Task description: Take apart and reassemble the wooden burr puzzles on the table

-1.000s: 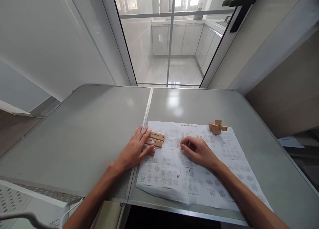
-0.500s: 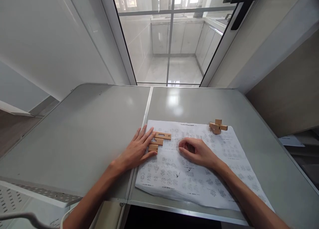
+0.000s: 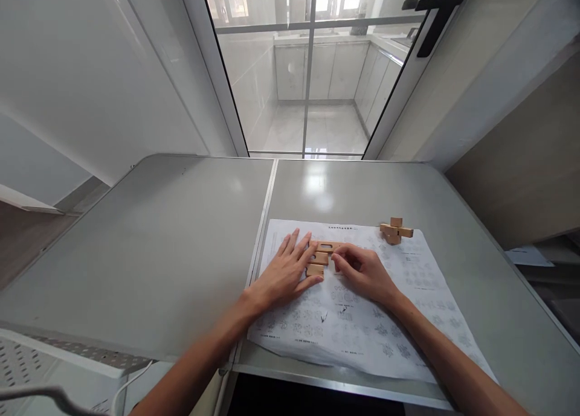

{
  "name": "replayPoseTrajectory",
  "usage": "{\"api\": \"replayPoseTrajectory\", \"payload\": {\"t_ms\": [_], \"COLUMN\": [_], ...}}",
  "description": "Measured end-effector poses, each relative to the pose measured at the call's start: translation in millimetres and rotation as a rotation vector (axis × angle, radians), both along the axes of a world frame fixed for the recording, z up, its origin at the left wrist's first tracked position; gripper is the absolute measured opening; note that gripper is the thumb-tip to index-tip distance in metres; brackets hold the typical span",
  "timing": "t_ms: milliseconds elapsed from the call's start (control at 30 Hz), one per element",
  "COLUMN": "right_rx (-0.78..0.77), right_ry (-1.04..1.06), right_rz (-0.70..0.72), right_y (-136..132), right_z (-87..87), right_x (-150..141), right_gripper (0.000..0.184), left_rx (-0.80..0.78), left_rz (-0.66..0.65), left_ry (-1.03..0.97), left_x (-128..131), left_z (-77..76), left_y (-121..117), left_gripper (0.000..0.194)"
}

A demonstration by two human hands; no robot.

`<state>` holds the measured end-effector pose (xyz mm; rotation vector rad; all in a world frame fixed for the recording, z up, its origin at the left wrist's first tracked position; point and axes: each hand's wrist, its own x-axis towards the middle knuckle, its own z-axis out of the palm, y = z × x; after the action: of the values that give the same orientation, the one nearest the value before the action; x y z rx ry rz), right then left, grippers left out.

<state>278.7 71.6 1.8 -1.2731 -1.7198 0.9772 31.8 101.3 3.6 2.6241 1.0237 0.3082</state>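
My left hand (image 3: 281, 273) lies flat with fingers spread, its fingertips over the left ends of several flat wooden puzzle pieces. The far piece (image 3: 325, 247) has a long slot. Below it are a shorter notched piece (image 3: 321, 258) and a near piece (image 3: 315, 271), all side by side. My right hand (image 3: 362, 271) is curled, thumb against the fingers, close to the pieces' right ends and hiding the far piece's end. Whether it holds anything is hidden. Beneath everything lies a printed sheet (image 3: 362, 358) with rows of small diagrams.
An assembled wooden cross-shaped puzzle (image 3: 396, 230) stands at the sheet's upper right corner. The grey folding table (image 3: 181, 241) has a seam left of the sheet. Beyond its far edge is a glass door (image 3: 290, 120); a white perforated basket (image 3: 27, 368) is at lower left.
My left hand has slid the wooden pieces to the right across the sheet. My right hand has shifted slightly right and now meets the far piece's right end.
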Motion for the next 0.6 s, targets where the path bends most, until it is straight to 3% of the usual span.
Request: {"api": "replayPoseTrajectory", "payload": {"t_ms": [100,300,600], "right_rx": [0.027,0.121,0.171], "right_ry": [0.006,-0.092,-0.111], "right_rz": [-0.058,-0.153,-0.165], "right_y": [0.4,1.2,4.4], "right_z": [-3.9,-7.0,-4.0], "right_x": [0.0,-0.8,-0.6], "right_gripper": [0.032,0.029,0.023], "left_rx": [-0.047,-0.028,-0.177], "left_rz": [-0.034,0.086,0.040], "left_ry": [-0.104,-0.251,-0.295], "left_x": [1.0,-14.7,-11.0], "left_z": [6.4,10.9,11.1], "left_y": [4.5,26.2,46.9], "left_gripper": [0.069,0.025,0.022]}}
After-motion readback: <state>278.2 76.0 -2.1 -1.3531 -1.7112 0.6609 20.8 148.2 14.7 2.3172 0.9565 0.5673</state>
